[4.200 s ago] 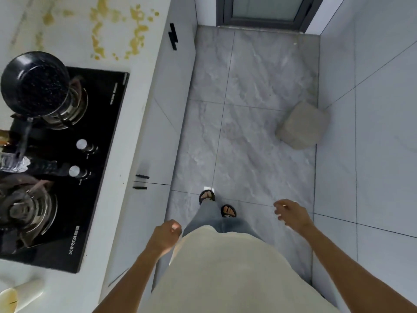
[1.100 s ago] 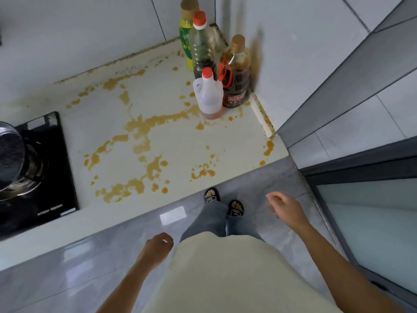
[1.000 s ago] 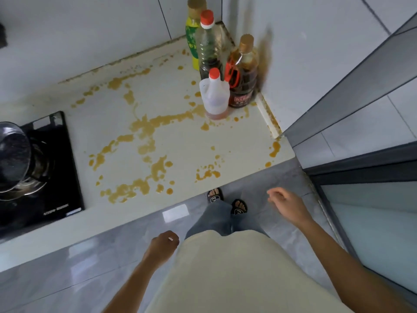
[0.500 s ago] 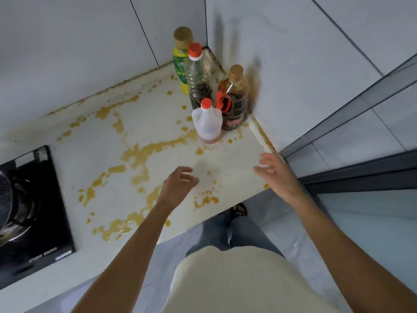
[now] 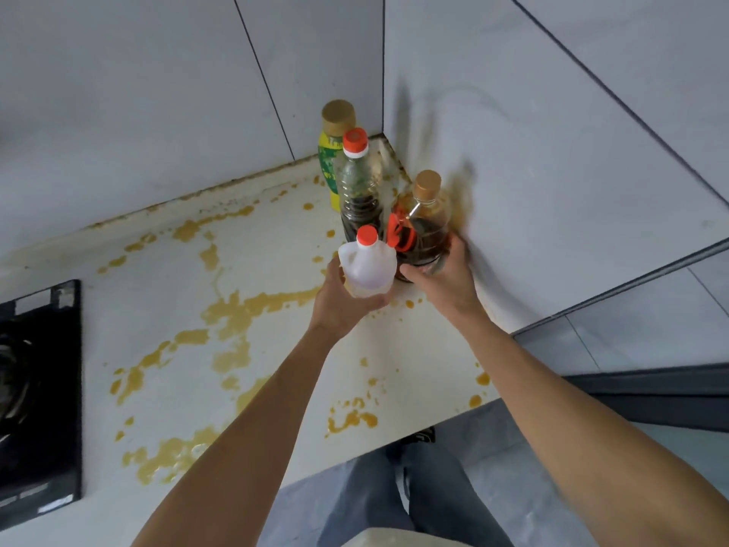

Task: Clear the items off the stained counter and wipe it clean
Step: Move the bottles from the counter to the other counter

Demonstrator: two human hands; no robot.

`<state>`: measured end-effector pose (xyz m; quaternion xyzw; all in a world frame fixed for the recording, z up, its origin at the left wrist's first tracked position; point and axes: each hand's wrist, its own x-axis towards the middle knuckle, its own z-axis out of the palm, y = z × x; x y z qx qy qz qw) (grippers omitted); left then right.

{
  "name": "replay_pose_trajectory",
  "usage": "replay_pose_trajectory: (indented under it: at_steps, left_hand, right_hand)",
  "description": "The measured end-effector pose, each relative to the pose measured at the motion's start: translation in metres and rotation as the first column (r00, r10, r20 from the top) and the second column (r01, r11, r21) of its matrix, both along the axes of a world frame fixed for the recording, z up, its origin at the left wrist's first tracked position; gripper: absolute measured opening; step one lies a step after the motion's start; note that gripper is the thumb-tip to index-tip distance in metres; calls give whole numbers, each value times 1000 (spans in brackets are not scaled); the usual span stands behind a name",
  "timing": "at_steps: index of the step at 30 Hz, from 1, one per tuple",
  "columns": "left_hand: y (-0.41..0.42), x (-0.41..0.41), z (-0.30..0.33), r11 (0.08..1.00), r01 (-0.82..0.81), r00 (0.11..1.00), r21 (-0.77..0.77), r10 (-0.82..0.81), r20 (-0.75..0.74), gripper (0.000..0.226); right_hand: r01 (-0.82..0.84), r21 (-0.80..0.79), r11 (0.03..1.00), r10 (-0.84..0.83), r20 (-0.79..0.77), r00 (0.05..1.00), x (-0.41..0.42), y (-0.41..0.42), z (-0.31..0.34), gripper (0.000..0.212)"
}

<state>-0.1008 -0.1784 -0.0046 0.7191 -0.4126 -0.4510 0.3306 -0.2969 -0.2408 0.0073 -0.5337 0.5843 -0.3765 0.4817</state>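
The white counter (image 5: 284, 349) is covered in yellow-brown stains (image 5: 252, 305). Several bottles stand in its far right corner. My left hand (image 5: 343, 305) is wrapped around the white jug with a red cap (image 5: 369, 266). My right hand (image 5: 442, 278) grips the base of the dark sauce bottle with a tan cap and red handle (image 5: 424, 227). Behind them stand a clear bottle with a red cap (image 5: 359, 187) and a yellow-green bottle with a tan cap (image 5: 333, 152).
A black gas hob (image 5: 39, 396) sits at the counter's left end. Grey tiled walls (image 5: 513, 152) close the corner at the back and right. The counter's front edge drops to a grey floor, where my legs (image 5: 398, 491) stand.
I walked along the counter to the corner. Both hands rose from my sides, reached over the counter and closed on the white jug and the dark sauce bottle.
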Motion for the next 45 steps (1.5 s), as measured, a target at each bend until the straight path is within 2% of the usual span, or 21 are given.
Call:
replay_pose_trajectory:
  at_steps: [2,6,8,13,18,24,28,32,36,40,45]
  left_hand:
    - [-4,-4,-6,999,-20,1000,-38,20,-6,111]
    - [-12,-9,-15,995,-35,999,-90,39,33,96]
    - [-15,-12,-19,994,-48,997,-100,54,55,89]
    - [-17,-17,-21,991,-98,990,-96,106,92,87]
    - [-6,-15,-14,989,-109,988,-100,119,101,92]
    - [25,3,9,987,-127,986,-98,137,95,98]
    - [55,13,30,989,-134,985,-58,139,101,108]
    - [90,17,46,992,-123,985,-29,125,122,103]
    - [128,18,54,993,-118,984,22,114,140,108]
    - [161,21,53,990,-132,980,41,124,157,92]
    - [198,30,50,980,-185,970,76,170,172,83]
  right_hand:
    - [16,-16,1000,-17,-12,1000,2,-10,-7,93]
    - [37,-37,999,-37,-6,999,9,-30,-15,100]
    - [68,-43,997,-68,-3,998,13,-35,-18,97]
    - [129,-56,990,-133,-89,987,19,-36,-17,83]
    - [161,-67,985,-170,-157,973,19,-31,-6,77]
    - [200,-76,977,-210,-166,964,10,-10,18,72]
    - [151,-95,984,-167,-187,968,-2,11,43,68]
    - [72,-116,991,-99,-245,964,-18,43,58,70]
    - [0,-32,1000,-9,-278,961,-38,86,60,75]
    - [-25,51,998,40,-319,947,-54,125,58,86]
    - [-31,78,997,57,-366,929,-69,157,58,89]
